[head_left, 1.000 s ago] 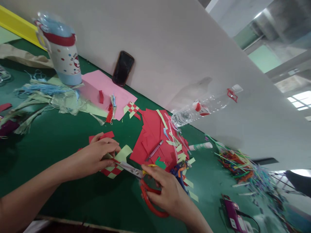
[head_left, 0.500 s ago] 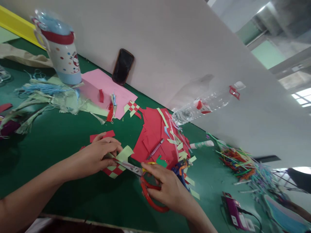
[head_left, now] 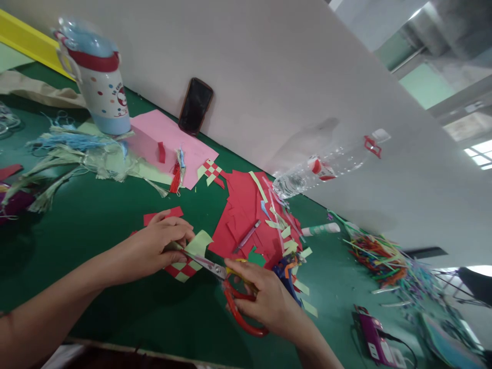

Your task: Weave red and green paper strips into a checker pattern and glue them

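Observation:
My left hand (head_left: 165, 243) is closed on a woven paper piece (head_left: 182, 270) in a red and pale green check, pinching it between thumb and fingers. A pale green flap (head_left: 199, 243) of it stands up beside the fingertips. Scissors (head_left: 215, 269) with red and yellow handles sit in my right hand (head_left: 261, 292), fingers through the loops. Their blades point left and lie against the green flap, the tips partly hidden at my left thumb. Red strips (head_left: 163, 215) stick out beyond my left hand.
Red paper sheets (head_left: 234, 215) with green scraps and a pen-like stick (head_left: 248, 236) lie ahead. A smaller woven piece (head_left: 210, 170) and tassels (head_left: 177, 171) rest near pink paper (head_left: 148, 125). Behind stand a flask (head_left: 102, 92), phone (head_left: 195, 105) and plastic bottle (head_left: 319, 171). A purple power strip (head_left: 372, 333) is right.
The hands, scissors and woven piece keep nearly the same pose. The whole view has shifted very slightly. At the far right, a blurred arm has moved out of sight near the blue item.

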{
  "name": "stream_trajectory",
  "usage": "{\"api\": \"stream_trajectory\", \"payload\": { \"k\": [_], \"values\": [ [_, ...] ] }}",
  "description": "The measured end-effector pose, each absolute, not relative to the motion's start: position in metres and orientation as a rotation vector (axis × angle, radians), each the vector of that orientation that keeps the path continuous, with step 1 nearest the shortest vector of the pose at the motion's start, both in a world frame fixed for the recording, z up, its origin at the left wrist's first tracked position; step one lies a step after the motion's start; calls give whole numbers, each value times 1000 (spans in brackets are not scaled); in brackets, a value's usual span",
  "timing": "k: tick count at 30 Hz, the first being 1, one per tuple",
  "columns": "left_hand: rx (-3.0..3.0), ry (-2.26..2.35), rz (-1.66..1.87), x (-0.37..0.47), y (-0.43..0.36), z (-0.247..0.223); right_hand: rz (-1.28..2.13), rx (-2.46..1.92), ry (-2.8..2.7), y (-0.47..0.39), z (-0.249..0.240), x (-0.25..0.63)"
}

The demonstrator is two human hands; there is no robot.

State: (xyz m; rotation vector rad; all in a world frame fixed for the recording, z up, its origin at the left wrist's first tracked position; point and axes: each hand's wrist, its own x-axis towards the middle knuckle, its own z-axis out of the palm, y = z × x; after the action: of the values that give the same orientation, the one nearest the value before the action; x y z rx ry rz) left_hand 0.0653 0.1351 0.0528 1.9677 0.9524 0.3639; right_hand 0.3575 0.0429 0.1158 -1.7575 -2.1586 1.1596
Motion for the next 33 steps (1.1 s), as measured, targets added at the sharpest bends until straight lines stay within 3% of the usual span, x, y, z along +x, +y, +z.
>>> {"api": "stream_trajectory", "payload": {
  "k": [22,33],
  "values": [
    [2007,953,447,64,135,56,1355,-1784,-2073,46,116,358],
    [1899,976,448,63,135,56,1238,-1804,-2016,40,111,361]
  ]
}}
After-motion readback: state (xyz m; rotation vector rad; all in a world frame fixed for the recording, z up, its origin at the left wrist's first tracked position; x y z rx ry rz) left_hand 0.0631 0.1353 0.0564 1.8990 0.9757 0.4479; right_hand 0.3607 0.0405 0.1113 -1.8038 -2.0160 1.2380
